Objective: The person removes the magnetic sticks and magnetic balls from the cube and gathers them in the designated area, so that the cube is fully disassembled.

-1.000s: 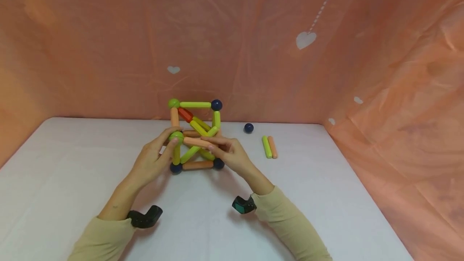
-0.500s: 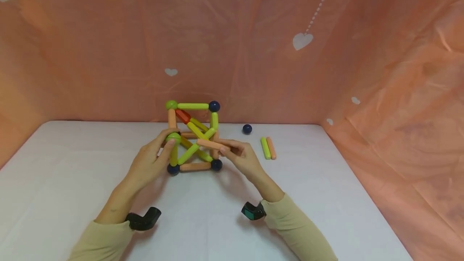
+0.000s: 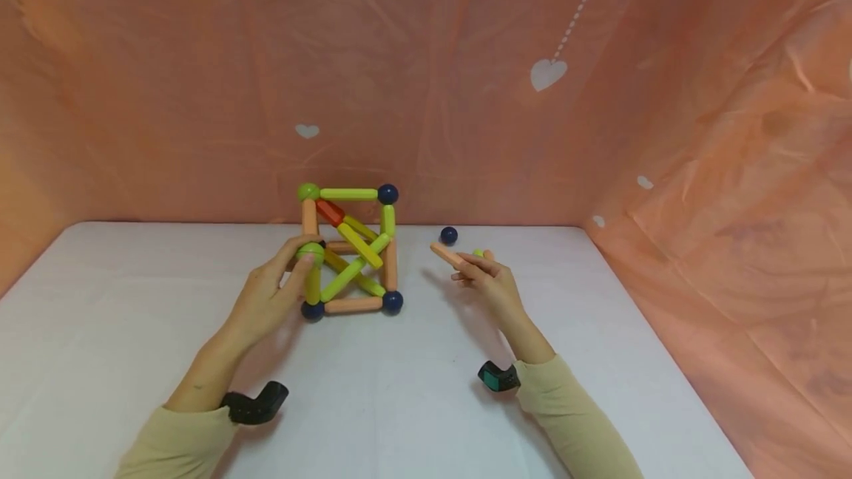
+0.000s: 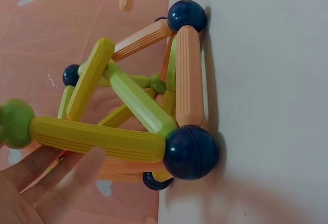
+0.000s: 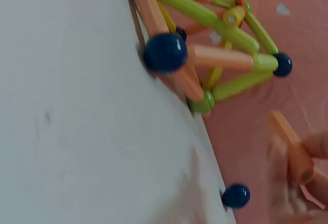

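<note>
A frame of magnetic rods and balls [image 3: 356, 304] stands on the table, with navy and green balls at its corners. My left hand [image 3: 266, 294] holds the green ball [image 3: 310, 250] at its front left top; a yellow-green rod [image 4: 100, 139] joins that ball to a navy ball [image 4: 190, 153] below. Off to the frame's right, my right hand [image 3: 498, 288] pinches an orange rod [image 3: 444, 254], raised above the table and apart from the frame. Within the frame, a red rod [image 3: 329, 211] and a yellow rod [image 3: 361, 245] slant down from the back left corner.
A loose navy ball [image 3: 449, 236] lies near the table's back edge. Beside it, a green rod [image 3: 478, 253] and another orange rod [image 3: 489, 255] are mostly hidden behind my right hand. A pinkish-orange cloth [image 3: 426, 94] hangs behind the white table [image 3: 386, 390].
My right hand has moved right, carrying the orange rod from beside the green ball to near the loose pieces. My left hand keeps its hold on the green ball.
</note>
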Tool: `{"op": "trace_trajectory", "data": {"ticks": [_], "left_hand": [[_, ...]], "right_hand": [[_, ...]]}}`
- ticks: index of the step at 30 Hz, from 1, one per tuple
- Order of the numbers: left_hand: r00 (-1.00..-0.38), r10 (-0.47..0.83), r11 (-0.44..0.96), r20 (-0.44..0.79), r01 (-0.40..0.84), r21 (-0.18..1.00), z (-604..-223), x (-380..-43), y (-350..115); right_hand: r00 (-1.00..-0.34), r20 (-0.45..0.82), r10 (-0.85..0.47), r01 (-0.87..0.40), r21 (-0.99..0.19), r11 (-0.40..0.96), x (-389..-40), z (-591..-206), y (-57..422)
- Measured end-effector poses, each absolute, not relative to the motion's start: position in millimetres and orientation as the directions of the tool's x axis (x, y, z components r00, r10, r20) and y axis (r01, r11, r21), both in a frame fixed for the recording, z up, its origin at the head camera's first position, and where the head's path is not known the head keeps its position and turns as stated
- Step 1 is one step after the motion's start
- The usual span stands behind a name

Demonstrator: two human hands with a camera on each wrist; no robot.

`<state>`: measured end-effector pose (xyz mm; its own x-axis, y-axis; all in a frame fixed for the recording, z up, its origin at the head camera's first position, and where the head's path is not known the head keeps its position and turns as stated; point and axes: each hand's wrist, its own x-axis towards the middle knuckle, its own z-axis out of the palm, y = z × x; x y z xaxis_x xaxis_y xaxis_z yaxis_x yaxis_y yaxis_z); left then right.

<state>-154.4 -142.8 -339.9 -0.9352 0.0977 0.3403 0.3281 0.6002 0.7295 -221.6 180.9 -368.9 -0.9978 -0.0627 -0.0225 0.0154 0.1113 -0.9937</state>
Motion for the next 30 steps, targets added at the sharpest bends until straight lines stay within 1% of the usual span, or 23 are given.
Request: {"op": "trace_trajectory", "data": {"ticks": [6, 9, 13, 17, 21, 30], "left_hand": [[-0.943, 0.091, 0.581, 0.319, 0.311, 0.752, -339.2, -153.9, -144.7], [-0.946, 0.09, 0.577, 0.313, 0.306, 0.757, -339.4, -153.2, -145.5], [-0.945, 0.09, 0.575, 0.314, 0.307, 0.759, -339.9, -153.1, -146.0], [-0.942, 0.092, 0.568, 0.323, 0.316, 0.76, -341.2, -153.9, -145.9], [-0.938, 0.088, 0.558, 0.335, 0.325, 0.764, -342.9, -154.5, -145.8], [-0.934, 0.078, 0.555, 0.35, 0.332, 0.763, -344.9, -156.1, -144.8]], "right_hand": [[-0.993, -0.1, 0.063, 0.11, -0.978, 0.179, -229.2, -369.4, 196.6], [-0.985, -0.133, 0.112, 0.151, -0.974, 0.172, -231.8, -371.6, 202.8], [-0.971, -0.154, 0.183, 0.185, -0.968, 0.168, -235.3, -374.2, 210.3], [-0.961, -0.141, 0.238, 0.195, -0.956, 0.218, -239.5, -376.7, 218.2], [-0.959, -0.12, 0.256, 0.188, -0.947, 0.261, -241.9, -378.2, 226.3], [-0.961, -0.099, 0.259, 0.172, -0.945, 0.277, -244.6, -380.2, 239.4]]}}
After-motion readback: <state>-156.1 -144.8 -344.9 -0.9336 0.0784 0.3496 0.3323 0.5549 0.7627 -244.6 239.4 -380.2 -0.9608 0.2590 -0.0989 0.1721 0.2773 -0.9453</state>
